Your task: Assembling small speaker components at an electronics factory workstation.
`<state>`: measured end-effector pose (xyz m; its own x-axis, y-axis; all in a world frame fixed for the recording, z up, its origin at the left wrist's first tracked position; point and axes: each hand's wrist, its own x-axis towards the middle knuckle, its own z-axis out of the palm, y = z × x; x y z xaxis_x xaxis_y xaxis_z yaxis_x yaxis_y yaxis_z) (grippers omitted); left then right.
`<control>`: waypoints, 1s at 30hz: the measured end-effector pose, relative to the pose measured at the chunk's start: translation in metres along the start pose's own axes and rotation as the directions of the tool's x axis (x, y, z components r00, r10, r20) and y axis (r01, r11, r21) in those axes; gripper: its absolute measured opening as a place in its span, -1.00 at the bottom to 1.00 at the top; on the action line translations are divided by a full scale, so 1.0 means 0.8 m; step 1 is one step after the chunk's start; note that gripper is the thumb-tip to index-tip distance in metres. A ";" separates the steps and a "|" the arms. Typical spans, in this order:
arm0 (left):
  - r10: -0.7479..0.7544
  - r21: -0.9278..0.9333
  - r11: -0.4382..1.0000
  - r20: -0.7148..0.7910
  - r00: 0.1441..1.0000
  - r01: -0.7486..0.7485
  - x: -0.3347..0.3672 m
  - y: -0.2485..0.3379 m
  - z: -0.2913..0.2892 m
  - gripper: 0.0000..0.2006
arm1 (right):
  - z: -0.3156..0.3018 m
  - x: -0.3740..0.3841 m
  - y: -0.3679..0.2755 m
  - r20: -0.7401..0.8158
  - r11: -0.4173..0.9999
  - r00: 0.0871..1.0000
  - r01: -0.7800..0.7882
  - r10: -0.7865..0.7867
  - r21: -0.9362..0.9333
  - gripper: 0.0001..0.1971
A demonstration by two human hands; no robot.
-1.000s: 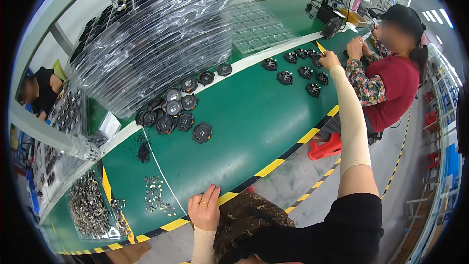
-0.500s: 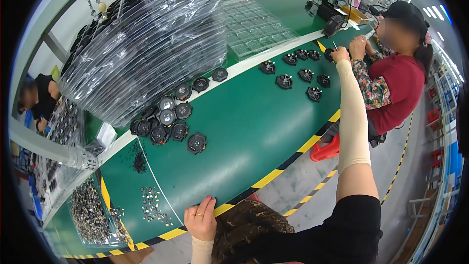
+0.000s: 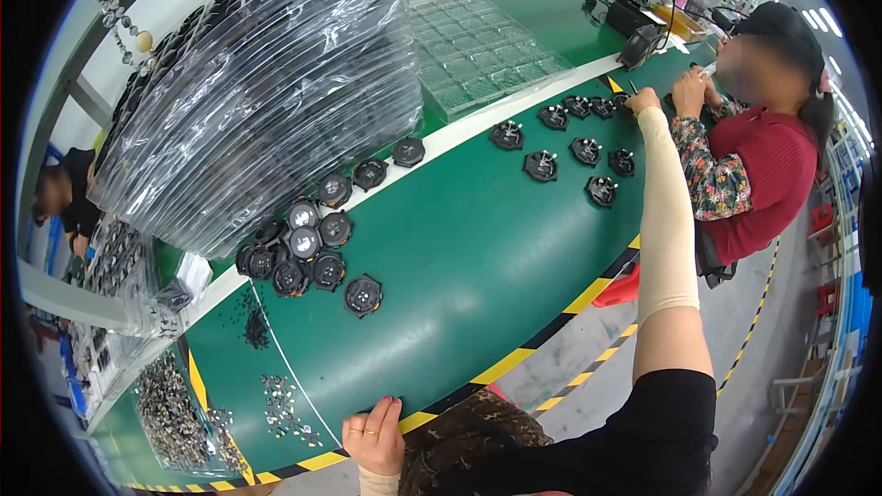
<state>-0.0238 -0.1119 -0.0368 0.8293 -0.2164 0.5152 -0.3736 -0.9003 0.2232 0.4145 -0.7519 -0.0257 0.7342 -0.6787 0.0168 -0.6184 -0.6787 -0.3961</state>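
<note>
Upper left: a bead string (image 3: 113,18) hangs from a pale frame (image 3: 57,83), beside a tall stack of clear plastic trays (image 3: 266,101). Top centre: a gridded transparent tray (image 3: 487,48). Right: a co-worker (image 3: 749,174) in a black cap (image 3: 783,29) and red top (image 3: 785,152); below, a red stool (image 3: 619,288), partly hidden.

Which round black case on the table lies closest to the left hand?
The lone case, lying apart on the near side of the left cluster; every other sits farther from the left hand.

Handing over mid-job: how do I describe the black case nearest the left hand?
On the green table, find the tall stack of clear trays. In front lies a cluster of black cases. The lone case sits apart from them, closest to the left hand.
</note>
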 end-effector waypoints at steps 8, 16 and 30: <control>0.012 -0.001 1.000 -0.012 1.000 -0.012 -0.001 -0.002 0.003 -0.73 | 0.003 -0.043 -0.004 -0.347 0.993 0.932 0.089 -0.109 -0.074 -0.59; 0.000 -0.020 1.000 -0.018 1.000 -0.001 0.000 0.000 -0.001 -0.74 | -0.008 -0.284 -0.051 -0.159 0.733 0.715 0.665 -0.680 -0.143 -0.84; 0.023 -0.012 1.000 -0.035 0.999 -0.024 -0.004 -0.003 0.000 -0.76 | 0.014 -0.322 -0.067 -0.139 0.688 0.674 0.712 -0.725 -0.136 -0.83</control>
<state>-0.0257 -0.1094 -0.0391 0.8055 -0.2241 0.5486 -0.3980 -0.8905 0.2206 0.2615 -0.5376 -0.0191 0.9048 -0.0043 0.4259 0.0592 -0.9890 -0.1359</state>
